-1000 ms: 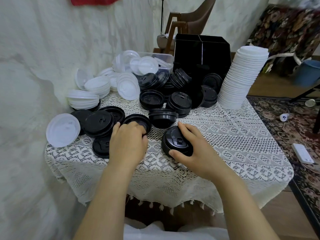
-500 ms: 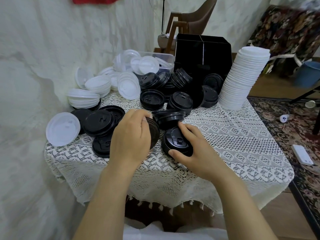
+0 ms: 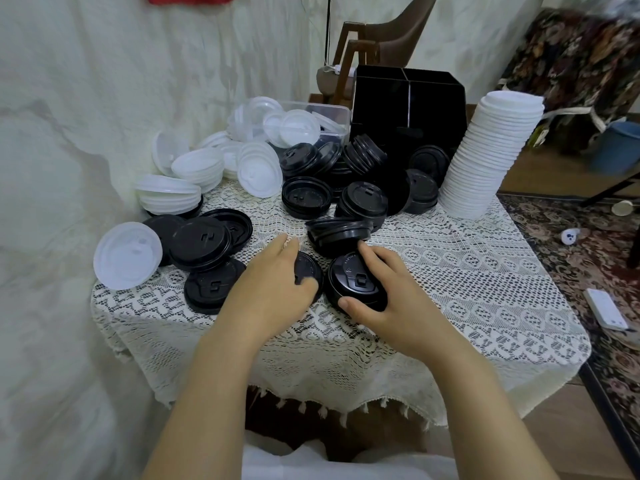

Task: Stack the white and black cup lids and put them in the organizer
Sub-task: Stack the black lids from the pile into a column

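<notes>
Left grip (image 3: 273,289), curled round a black lid (image 3: 308,271), has brought it right, just beside the black stack (image 3: 356,282) that right grip (image 3: 398,299) pinches. Probably stacks next.

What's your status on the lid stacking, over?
Left hand holds one black lid. Right hand grips small black stack. Loose black lids crowd the organizer front.

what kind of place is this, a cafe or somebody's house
Most likely a room in a home, not a cafe: a lace tablecloth on the work surface, a patterned carpet beside it, and a floral upholstered seat and a wooden chair behind.
</notes>
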Tool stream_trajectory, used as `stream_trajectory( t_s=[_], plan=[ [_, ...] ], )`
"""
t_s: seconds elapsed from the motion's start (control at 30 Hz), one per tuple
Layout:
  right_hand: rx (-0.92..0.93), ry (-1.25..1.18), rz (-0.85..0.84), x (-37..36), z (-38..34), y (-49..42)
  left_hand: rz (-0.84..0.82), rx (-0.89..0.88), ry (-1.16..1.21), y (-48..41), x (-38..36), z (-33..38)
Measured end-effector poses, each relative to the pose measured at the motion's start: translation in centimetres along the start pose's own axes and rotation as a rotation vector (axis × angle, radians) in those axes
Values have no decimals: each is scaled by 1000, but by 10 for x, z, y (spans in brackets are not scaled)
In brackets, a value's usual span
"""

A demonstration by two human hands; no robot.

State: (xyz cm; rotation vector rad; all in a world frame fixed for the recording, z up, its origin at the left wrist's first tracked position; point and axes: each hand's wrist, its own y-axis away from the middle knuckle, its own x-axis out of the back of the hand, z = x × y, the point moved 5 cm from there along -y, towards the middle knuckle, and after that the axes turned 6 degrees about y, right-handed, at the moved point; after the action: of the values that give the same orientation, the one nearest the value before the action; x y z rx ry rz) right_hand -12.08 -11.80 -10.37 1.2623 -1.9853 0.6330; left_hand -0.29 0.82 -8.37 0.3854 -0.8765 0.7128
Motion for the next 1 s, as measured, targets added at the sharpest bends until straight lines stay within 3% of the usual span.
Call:
stream_trajectory(
  t_s=[0.13, 0.43, 0.57, 1.0],
  plan=[
    [-3, 5, -2, 0, 0, 0, -90, -2, -27, 5, 3, 1],
    [-3, 2, -3, 0, 0, 1, 22, 1, -93, 4, 10, -5],
    [-6, -4, -5, 1, -2, 1, -46, -20, -105, 4, 6, -6],
    [-10, -69, 14, 5, -1, 1, 76, -231, 106, 19, 37, 18]
  ],
)
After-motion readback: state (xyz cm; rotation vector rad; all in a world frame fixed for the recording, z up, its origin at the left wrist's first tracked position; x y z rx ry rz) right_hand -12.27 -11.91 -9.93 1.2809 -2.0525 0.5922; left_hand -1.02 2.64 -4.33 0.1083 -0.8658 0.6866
